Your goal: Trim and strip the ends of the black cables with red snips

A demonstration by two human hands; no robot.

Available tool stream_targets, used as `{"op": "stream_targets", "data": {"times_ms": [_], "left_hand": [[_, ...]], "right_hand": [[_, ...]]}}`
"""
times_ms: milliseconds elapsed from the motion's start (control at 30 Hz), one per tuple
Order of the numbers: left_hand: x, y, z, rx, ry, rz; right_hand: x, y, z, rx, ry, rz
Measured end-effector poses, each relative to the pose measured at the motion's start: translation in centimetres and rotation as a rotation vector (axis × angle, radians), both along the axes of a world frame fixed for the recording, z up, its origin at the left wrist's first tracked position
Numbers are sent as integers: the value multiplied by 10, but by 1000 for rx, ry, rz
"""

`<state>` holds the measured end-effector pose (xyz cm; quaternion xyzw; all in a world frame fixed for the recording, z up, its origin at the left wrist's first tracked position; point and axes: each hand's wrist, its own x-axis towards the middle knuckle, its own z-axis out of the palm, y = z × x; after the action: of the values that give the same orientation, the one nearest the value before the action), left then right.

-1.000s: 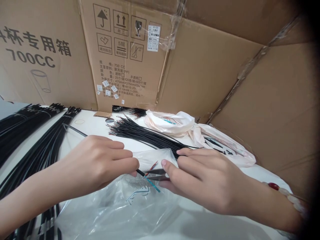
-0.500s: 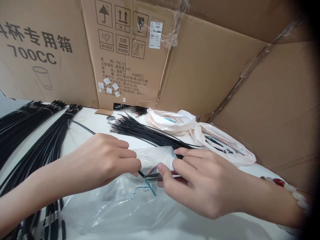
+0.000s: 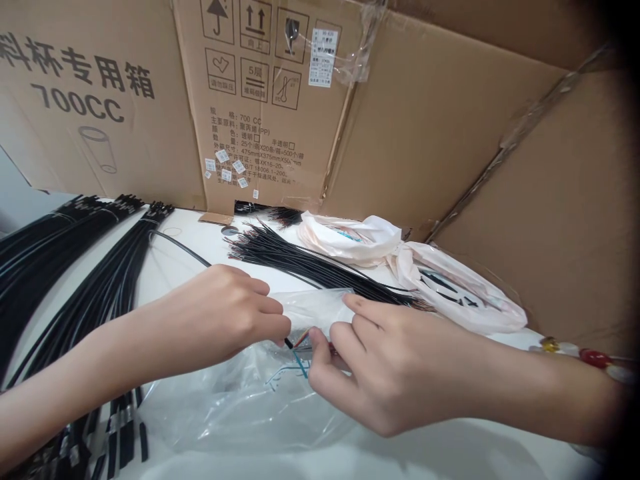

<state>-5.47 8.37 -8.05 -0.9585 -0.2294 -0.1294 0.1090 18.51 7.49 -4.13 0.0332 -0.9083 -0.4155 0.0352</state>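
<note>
My left hand (image 3: 235, 310) is closed round a black cable (image 3: 183, 245), its cut end poking out below the fingertips. From that end fan thin coloured wires (image 3: 301, 339), orange and red among them. My right hand (image 3: 385, 360) is curled round red-handled pliers (image 3: 334, 349), mostly hidden behind the fingers. Its thumb tip is right beside the coloured wires, against or very near them. Just below, teal strips (image 3: 301, 365) and small pale-blue scraps lie over a clear plastic bag (image 3: 220, 413), which is spread under both hands.
Bundles of black cable (image 3: 95, 293) lie at the left. Another bundle with stripped ends (image 3: 300, 257) lies behind my hands. Two rolled-down white bags (image 3: 350, 240) hold small parts, teal in one and black in the other. Cardboard walls (image 3: 440, 113) close off the back and right of the white table.
My right hand has moved left, closer to the cable end, and now covers more of the pliers. The thumb has come up to the coloured wires. The view has shifted slightly.
</note>
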Motion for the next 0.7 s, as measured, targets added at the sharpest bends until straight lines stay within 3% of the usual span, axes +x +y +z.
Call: {"op": "stream_targets", "data": {"times_ms": [367, 533, 633, 700], "left_hand": [[1, -4, -2, 20, 72, 52], [-2, 2, 3, 108, -2, 123], [-8, 7, 9, 227, -181, 221], [-11, 7, 11, 336, -319, 299]], "right_hand": [[-13, -1, -3, -125, -59, -81], [-4, 4, 7, -125, -19, -122], [10, 10, 14, -493, 274, -347], [13, 15, 13, -865, 699, -472]]}}
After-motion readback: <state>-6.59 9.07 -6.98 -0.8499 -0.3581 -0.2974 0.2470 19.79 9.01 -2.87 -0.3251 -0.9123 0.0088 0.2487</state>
